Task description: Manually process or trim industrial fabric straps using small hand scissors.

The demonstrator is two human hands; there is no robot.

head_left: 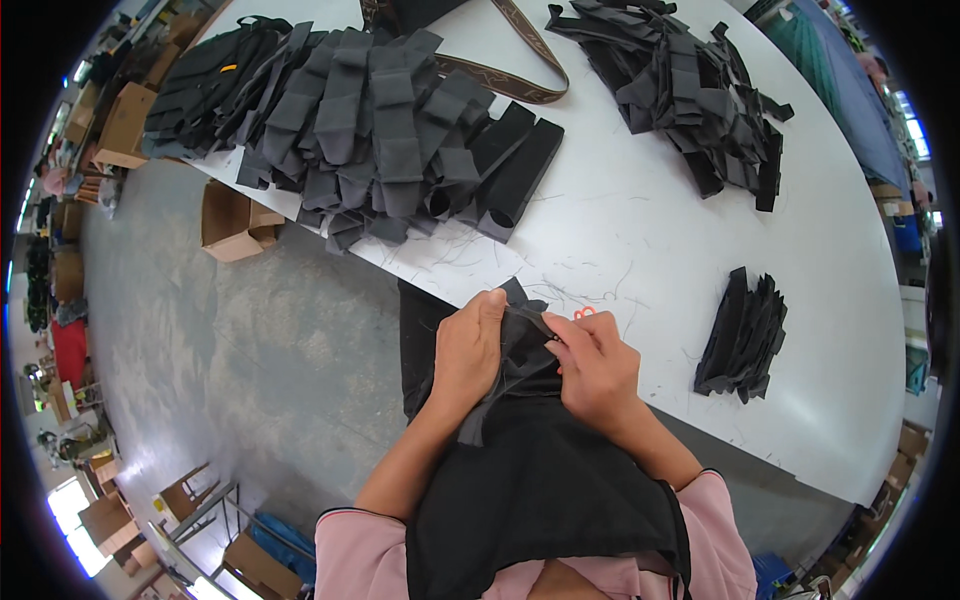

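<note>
In front of my black apron, at the table's near edge, both hands are closed on a dark grey fabric strip [520,335]. My left hand [466,345] grips its left side with the thumb on top, and a loose end hangs below that hand. My right hand [602,368] pinches the strip's upper right part between thumb and fingers. Small orange loops [585,313], like scissor handles, show just behind the right knuckles. Whether they lie on the table or hang from the hand I cannot tell.
The white table [620,220] carries a large heap of grey fabric strips [380,130], black bags [215,85], a patterned strap [530,40], another heap of dark strips [690,95] and a small stack [742,335]. Loose threads lie about. A cardboard box [235,220] stands beyond the table's left edge.
</note>
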